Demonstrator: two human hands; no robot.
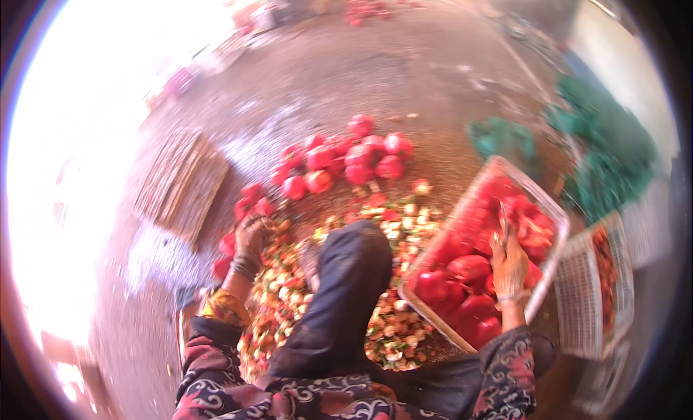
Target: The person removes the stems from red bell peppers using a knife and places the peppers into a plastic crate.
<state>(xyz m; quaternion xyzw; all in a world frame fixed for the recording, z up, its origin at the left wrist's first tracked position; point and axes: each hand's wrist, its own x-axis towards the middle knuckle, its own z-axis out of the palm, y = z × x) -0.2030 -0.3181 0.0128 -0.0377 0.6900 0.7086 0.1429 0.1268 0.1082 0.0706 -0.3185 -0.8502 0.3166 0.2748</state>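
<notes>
My left hand is at a small group of red bell peppers on the floor; whether it grips one cannot be told. My right hand holds a thin knife, its blade pointing away from me, over a pale plastic crate filled with red peppers. Past my raised knee lies a pile of whole red peppers. Cut pepper cores and scraps cover the floor around my legs.
A flat stack of cardboard lies at the left. Green netting is heaped at the right, near a white slatted crate with red pieces inside. Farther red peppers lie at the top.
</notes>
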